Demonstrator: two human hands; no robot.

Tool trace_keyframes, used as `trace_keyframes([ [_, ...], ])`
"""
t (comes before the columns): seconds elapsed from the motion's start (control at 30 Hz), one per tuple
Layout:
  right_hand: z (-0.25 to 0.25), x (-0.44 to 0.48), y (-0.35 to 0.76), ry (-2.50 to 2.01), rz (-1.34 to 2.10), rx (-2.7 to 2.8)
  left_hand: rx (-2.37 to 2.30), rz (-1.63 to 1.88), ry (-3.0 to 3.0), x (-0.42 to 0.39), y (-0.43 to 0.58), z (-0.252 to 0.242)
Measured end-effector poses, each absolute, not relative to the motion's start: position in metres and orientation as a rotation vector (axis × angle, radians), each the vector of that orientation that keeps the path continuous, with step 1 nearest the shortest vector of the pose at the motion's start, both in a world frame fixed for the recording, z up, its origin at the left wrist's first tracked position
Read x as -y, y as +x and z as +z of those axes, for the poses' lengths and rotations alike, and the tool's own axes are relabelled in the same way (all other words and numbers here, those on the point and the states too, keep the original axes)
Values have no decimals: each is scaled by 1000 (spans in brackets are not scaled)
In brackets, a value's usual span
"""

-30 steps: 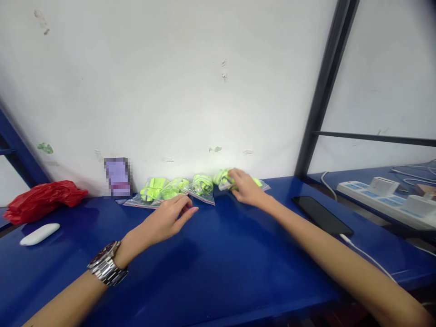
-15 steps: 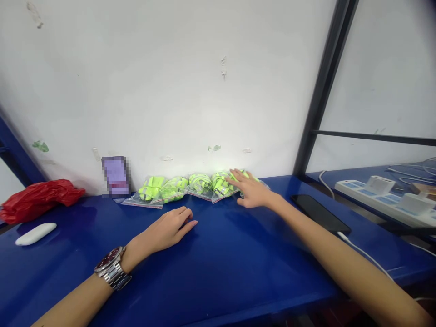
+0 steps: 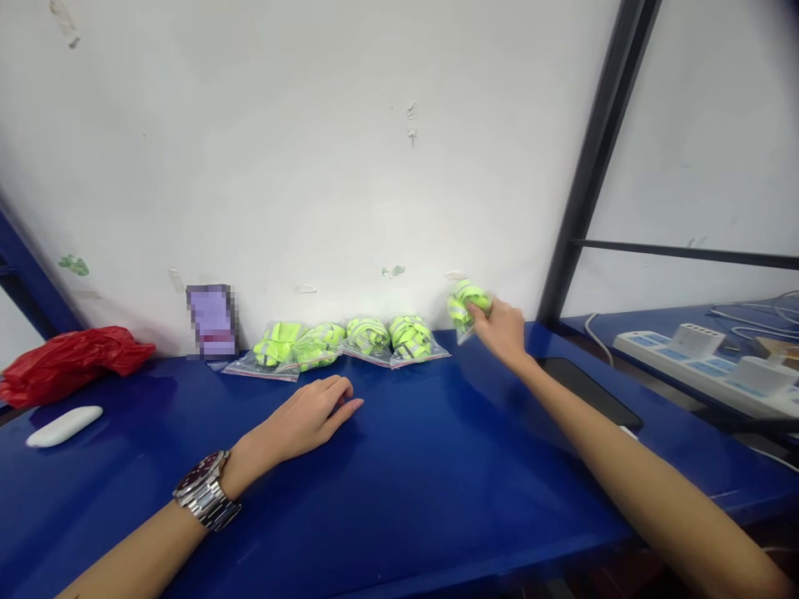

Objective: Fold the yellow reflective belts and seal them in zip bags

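My right hand [image 3: 501, 330] pinches a clear plastic bag with a bundled neon-yellow reflective vest [image 3: 465, 301], held up off the table close to the wall. Several similar bagged vests [image 3: 410, 337] lie in a row along the wall, to the left of that hand. On the blue table [image 3: 399, 491] rests my left hand [image 3: 315, 412], in front of the row and touching none of the bags. Its fingers are loosely bent with the thumb apart, and nothing shows in it. A metal watch [image 3: 207, 491] is on the left wrist.
A red plastic bag [image 3: 75, 362] and a white oval case [image 3: 65, 426] lie at the left. A phone with a blurred screen [image 3: 213, 323] leans on the wall. Right of my right forearm are a black phone [image 3: 590, 391] and a power strip [image 3: 705, 366]. A dark post [image 3: 593, 166] stands behind.
My right hand has closed on the rightmost bagged vest and lifted it up and to the right, away from the row. My left hand has stayed in place.
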State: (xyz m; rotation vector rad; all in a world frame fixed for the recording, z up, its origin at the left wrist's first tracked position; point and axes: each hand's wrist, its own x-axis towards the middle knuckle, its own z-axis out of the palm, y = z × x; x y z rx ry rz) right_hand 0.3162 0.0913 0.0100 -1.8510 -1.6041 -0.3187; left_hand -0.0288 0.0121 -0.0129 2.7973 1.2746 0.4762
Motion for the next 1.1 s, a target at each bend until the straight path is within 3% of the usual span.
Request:
trace_keyframes([
  [0.13, 23, -64, 284, -1361, -252, 1599, -1193, 675, 2821, -3, -17, -10],
  [0.3, 4, -21, 217, -977, -28, 1964, -1000, 967, 2905, 8, -1, -13],
  [0.53, -12, -2, 192, -650, 573, 1997, -1125, 1050, 2807, 10, -6, -13],
  [0.7, -6, -4, 198, -609, 514, 2062, -1146, 955, 2739, 16, -3, -6],
  [0.87, -6, -4, 197, -598, 673, 2048, -1050, 900, 2812, 19, 1, -3],
  [1.1, -5, -6, 199, -552, 538, 2210, -974, 1073, 2948, 14, 3, -10],
])
